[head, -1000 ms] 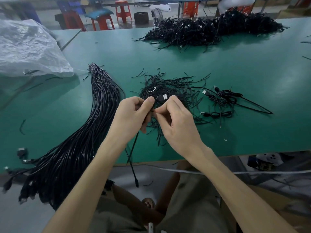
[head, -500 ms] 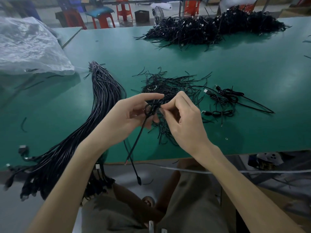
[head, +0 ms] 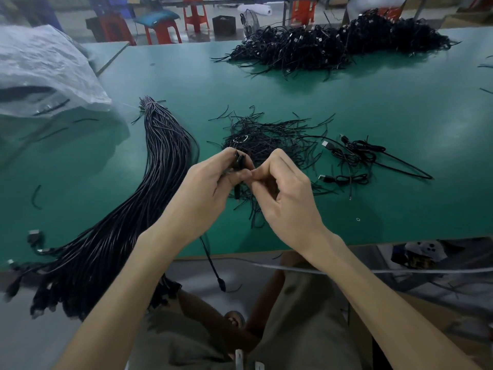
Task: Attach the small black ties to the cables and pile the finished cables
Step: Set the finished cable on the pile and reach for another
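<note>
Green bench [head: 373, 102] is holding a far heap of tied cables [head: 333, 46], though a thick untied bundle [head: 133, 209] is waiting, so much seems left. Left hand [head: 205, 188] is gripping a coiled cable [head: 238, 164] above the loose ties [head: 266, 140], and right hand [head: 288, 193] is pinching at it.

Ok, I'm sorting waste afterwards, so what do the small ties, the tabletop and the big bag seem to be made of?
Ties: probably plastic-coated wire, matte black; the thin strands keep their kinks.
Tabletop: smooth matte green sheet, perhaps rubber or laminate; soft reflections only.
Bag: translucent whitish plastic, crinkled with a slight sheen; dark contents show through.
</note>
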`<state>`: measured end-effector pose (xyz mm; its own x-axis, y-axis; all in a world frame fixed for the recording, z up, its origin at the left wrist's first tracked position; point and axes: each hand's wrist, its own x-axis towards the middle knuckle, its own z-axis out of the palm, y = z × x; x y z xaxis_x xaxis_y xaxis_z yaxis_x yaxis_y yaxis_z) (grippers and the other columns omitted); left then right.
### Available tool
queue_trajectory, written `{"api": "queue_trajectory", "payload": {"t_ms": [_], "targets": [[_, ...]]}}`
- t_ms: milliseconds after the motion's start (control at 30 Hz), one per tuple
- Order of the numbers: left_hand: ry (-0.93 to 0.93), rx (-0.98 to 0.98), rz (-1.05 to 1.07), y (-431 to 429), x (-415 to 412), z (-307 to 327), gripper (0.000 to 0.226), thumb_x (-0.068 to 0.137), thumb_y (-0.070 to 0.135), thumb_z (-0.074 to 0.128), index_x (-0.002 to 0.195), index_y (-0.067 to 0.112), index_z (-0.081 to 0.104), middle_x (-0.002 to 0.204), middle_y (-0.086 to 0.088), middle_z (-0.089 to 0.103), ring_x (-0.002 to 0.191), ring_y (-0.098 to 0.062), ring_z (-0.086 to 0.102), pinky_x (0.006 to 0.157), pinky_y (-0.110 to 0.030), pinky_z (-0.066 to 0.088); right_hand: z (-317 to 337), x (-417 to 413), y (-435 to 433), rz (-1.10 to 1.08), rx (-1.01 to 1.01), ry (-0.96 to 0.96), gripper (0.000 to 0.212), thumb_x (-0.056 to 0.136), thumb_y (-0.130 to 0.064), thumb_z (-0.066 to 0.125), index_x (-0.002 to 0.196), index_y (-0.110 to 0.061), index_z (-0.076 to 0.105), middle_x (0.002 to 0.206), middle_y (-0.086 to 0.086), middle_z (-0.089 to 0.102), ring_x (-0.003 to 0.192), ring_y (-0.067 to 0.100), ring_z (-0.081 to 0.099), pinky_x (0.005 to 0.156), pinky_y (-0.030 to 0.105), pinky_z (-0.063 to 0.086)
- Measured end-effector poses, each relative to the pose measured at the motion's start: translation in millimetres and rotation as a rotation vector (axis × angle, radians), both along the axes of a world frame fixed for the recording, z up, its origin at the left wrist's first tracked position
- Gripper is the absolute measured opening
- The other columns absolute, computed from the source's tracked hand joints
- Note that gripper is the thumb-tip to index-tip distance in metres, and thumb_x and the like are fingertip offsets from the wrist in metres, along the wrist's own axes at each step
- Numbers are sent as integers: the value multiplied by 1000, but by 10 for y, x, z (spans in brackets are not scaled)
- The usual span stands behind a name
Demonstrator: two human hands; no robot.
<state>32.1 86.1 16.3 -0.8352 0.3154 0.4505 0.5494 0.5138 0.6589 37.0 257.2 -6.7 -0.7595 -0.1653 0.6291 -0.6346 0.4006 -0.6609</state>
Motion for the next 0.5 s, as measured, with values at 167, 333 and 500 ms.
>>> {"api": "queue_trajectory", "payload": {"t_ms": [167, 333, 500], "targets": [[9, -88, 67, 1, -2, 14, 11, 105, 17, 53, 100, 9, 59, 90, 9, 67, 87, -16, 66, 76, -46, 55, 6, 2, -23, 6, -6, -21, 26, 95, 1, 65, 86, -18, 50, 87, -18, 40, 70, 1, 44, 66, 10, 34], [24, -131, 161, 11, 20, 62, 27, 105, 39, 52, 84, 21, 54, 74, 5, 66, 69, -10, 63, 63, -31, 51, -22, 1, -9, -2, -1, -5, 14, 96, 0, 64, 87, -6, 55, 88, -10, 42, 68, 6, 43, 65, 14, 36], [-149, -136, 269, 96, 3, 43, 42, 103, 50, 50, 68, 27, 53, 59, -1, 61, 53, -18, 54, 51, -33, 44, -28, 4, 12, -13, 108, 12, 11, 97, 1, 62, 89, -3, 57, 91, -3, 45, 70, 4, 39, 67, 14, 36]]}}
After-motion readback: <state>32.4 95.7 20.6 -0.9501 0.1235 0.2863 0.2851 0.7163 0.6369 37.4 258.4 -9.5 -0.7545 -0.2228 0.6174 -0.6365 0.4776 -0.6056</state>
